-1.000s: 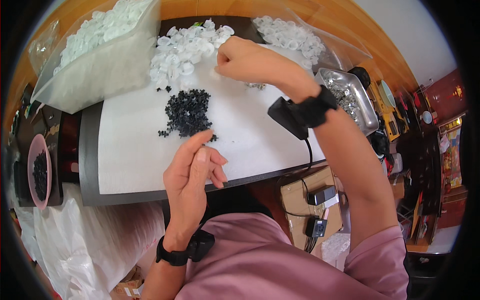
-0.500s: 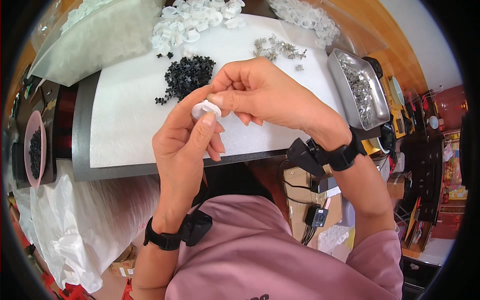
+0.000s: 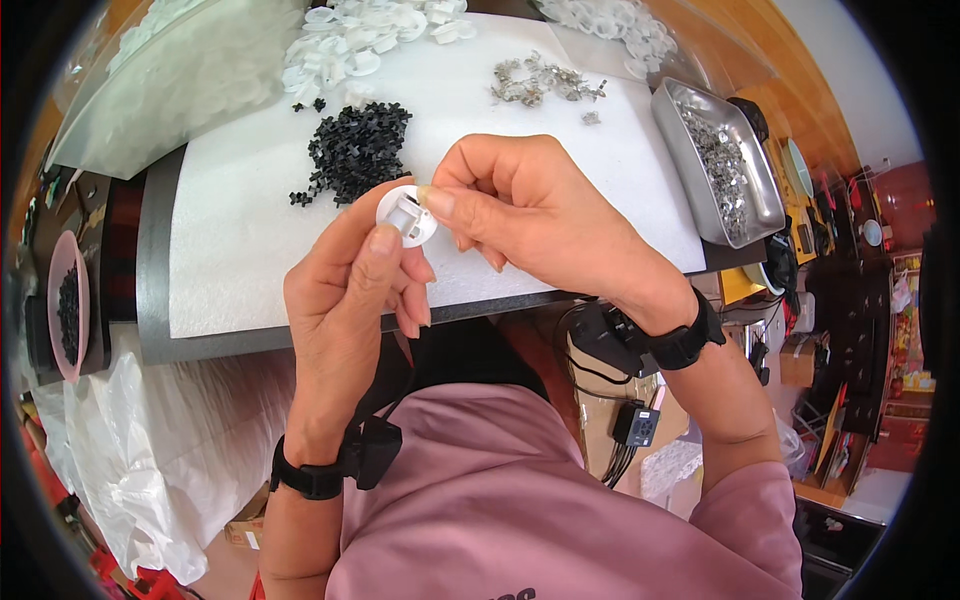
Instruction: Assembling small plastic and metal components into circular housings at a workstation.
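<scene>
**Both hands on one white disc above the near edge of the mat**

Across the table lies a white foam mat (image 3: 560,190), and everything loose sits on its far half. At the far left corner rests a clear bag of white parts (image 3: 170,80), with more white discs (image 3: 350,40) spilled along the far edge. Off the mat's right edge stands a metal tray (image 3: 690,150) holding small metal pieces. Nearer the middle is a pile of small black parts (image 3: 355,150), and toward the far right a smaller scatter of metal clips (image 3: 540,80). Past the table's left edge a pink bowl (image 3: 55,310) holds more black parts.

Over the near edge, the left hand (image 3: 345,310) pinches a single white disc (image 3: 407,213) between thumb and fingers, its open face turned up. The right hand (image 3: 530,210) has thumb and forefinger pressed together at the disc's rim; whether they grip a small part there I cannot tell.

Judging by the heaps, work is at an early or middle stage: one disc is being fitted, many loose discs, black parts and clips remain, and no finished pieces can be picked out
</scene>
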The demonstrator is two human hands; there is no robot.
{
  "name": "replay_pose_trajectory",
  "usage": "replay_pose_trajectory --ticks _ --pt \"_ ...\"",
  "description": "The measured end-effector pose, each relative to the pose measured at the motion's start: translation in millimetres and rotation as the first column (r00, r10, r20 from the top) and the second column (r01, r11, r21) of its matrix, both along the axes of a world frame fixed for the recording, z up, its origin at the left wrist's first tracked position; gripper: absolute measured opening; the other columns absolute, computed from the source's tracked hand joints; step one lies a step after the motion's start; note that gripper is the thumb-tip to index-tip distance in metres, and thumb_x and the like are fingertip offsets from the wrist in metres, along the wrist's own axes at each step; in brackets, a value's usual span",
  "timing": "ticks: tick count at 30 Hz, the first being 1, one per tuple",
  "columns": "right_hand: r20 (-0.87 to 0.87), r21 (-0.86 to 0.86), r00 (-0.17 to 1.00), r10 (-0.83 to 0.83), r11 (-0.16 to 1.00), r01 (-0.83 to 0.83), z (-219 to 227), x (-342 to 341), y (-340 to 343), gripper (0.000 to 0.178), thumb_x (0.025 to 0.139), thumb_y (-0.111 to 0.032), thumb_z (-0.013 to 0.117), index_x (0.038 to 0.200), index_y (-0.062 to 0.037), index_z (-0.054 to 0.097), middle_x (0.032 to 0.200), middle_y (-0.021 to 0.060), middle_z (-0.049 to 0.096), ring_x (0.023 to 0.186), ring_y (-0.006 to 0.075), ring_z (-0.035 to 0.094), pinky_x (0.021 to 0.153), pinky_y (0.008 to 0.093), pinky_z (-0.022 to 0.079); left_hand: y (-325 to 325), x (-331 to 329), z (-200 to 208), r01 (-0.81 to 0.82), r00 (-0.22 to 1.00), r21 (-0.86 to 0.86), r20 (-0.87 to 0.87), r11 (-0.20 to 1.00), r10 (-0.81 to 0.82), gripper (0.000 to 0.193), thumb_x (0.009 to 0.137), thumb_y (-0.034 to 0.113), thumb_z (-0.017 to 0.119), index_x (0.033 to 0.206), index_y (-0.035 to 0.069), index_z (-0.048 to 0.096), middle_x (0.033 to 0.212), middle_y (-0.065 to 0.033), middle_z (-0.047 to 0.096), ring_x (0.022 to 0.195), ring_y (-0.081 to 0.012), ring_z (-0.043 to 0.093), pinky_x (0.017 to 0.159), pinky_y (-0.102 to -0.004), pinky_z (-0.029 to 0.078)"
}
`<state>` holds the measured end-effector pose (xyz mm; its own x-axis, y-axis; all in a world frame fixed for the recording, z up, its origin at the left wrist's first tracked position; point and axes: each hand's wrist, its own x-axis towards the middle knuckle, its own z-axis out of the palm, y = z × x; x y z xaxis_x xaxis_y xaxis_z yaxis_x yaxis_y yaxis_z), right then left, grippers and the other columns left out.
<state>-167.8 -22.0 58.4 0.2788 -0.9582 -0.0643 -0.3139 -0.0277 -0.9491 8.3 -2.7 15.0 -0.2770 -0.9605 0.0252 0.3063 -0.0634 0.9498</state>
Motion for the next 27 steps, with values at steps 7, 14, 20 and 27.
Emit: replay_pose_trajectory --ticks 7,14,20,27 --pt "0.12 0.016 0.993 0.007 1.0 -0.009 -5.7 2.3 12.0 0.023 0.092 -0.016 0.057 0.075 -0.0006 0.055 0.061 0.0004 0.053 0.054 0.0053 0.043 0.046 0.024 0.035 0.3 -2.0 2.0 -0.024 0.999 -0.019 0.037 1.0 0.025 0.037 0.1 0.026 0.046 0.12 -0.003 0.057 0.074 -0.0067 0.06 0.056 -0.0087 0.055 0.046 -0.02 0.043" --pt "0.215 0.116 0.976 -0.026 0.993 0.001 -9.2 -1.1 11.4 0.023 0.094 -0.017 0.056 0.076 -0.0022 0.054 0.063 0.0004 0.054 0.052 0.0046 0.045 0.045 0.0216 0.036 0.7 0.2 0.0 0.024 1.0 -0.044 -0.015 0.999 -0.024 0.039 0.1 0.027 0.045 0.125 -0.002 0.055 0.079 -0.0053 0.059 0.058 -0.0081 0.054 0.049 -0.0195 0.042" --pt "0.311 0.129 0.95 -0.015 0.991 -0.027 -11.7 -4.4 11.3 0.024 0.095 -0.019 0.056 0.077 -0.0032 0.054 0.064 0.0005 0.054 0.051 0.0049 0.045 0.044 0.021 0.036 -0.4 -1.5 0.5 0.032 0.998 -0.049 0.046 0.998 -0.03 0.04 0.1 0.026 0.046 0.127 -0.002 0.052 0.079 -0.0039 0.058 0.058 -0.0069 0.053 0.049 -0.0186 0.041" --pt "0.183 0.002 0.983 -0.027 1.0 0.027 -9.7 2.5 11.2 0.025 0.094 -0.02 0.058 0.078 -0.0008 0.055 0.061 -0.0008 0.052 0.053 0.0048 0.046 0.045 0.0219 0.035 -5.9 6.5 -2.8 0.101 0.993 -0.004 -0.067 0.995 -0.101 0.031 0.098 0.024 0.051 0.116 -0.001 0.053 0.079 -0.0071 0.061 0.057 -0.0081 0.054 0.048 -0.0187 0.042"
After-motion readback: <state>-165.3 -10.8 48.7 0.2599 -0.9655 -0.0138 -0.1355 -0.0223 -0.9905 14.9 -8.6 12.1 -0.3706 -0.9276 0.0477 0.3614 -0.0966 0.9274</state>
